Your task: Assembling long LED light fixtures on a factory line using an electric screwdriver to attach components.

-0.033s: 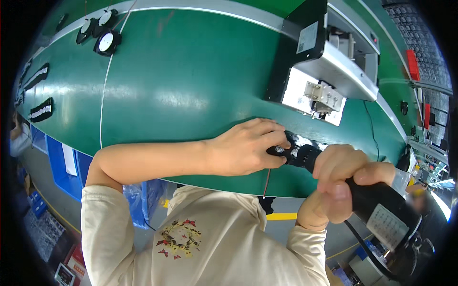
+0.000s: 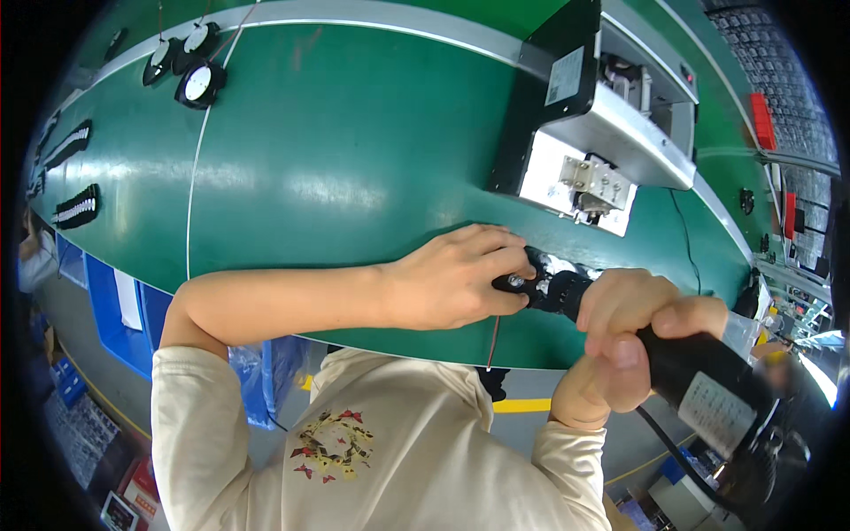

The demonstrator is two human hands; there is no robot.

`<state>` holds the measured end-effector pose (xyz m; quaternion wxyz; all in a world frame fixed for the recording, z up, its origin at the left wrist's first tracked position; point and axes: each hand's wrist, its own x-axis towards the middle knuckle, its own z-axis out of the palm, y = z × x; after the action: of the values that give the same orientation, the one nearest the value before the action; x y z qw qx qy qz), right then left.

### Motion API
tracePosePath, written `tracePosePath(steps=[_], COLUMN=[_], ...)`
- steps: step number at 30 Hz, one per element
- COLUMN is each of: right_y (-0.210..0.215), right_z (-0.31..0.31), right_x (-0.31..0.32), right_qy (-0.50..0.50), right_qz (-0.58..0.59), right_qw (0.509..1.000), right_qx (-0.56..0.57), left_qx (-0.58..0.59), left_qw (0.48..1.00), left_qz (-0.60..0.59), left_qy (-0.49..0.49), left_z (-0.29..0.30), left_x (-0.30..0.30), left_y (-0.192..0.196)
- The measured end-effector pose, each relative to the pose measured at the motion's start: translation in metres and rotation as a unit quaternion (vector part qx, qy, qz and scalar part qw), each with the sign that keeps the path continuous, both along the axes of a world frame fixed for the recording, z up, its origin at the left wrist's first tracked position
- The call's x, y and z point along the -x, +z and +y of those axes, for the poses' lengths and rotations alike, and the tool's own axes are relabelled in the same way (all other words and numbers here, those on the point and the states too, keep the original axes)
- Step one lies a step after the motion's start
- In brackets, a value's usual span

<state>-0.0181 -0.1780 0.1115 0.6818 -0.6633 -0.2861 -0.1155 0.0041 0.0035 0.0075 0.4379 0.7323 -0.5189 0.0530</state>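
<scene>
My right hand [image 2: 624,323] is closed around the thick black body of what looks like an electric screwdriver [image 2: 699,380], with a pale label on its side. The tool lies slanted, its ribbed front end pointing left toward my left hand [image 2: 469,274]. That hand is closed, pressing on a small black part [image 2: 518,281] on the green table. Shiny silvery patches [image 2: 558,264] show beside the part, up against the tool's front. Its full shape and the contact point are hidden by my fingers. A thin reddish wire [image 2: 493,343] hangs over the table edge below.
A black and silver machine [image 2: 611,133] with a metal block stands ahead to the right. Round black parts with white centres [image 2: 199,82] lie at the far left, near black strips with pale rows [image 2: 78,206]. Blue bins [image 2: 119,305] stand below the table's left edge.
</scene>
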Motion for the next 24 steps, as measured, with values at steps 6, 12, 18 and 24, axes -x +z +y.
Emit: tracePosePath(steps=[6,12,18,24], right_y=[0.030,0.040,0.035,0.032], right_z=[-0.016,-0.007,-0.025,-0.028], right_x=[-0.022,-0.048,-0.051,-0.024], right_qy=[-0.007,-0.103,-0.043,0.043], right_qz=[-0.032,-0.006,0.016,0.024], right_qw=[0.991,0.985,0.996,0.996], right_qx=[-0.126,-0.135,-0.074,-0.072], left_qx=[0.002,-0.003,-0.004,-0.009], left_qw=[1.000,1.000,1.000,1.000], left_qz=[0.014,0.015,0.011,0.001], left_qy=[-0.010,-0.012,-0.008,0.001], left_z=[-0.001,-0.001,-0.003,-0.001], left_x=[0.002,0.000,0.002,0.001], left_y=[-0.001,-0.001,-0.002,-0.002])
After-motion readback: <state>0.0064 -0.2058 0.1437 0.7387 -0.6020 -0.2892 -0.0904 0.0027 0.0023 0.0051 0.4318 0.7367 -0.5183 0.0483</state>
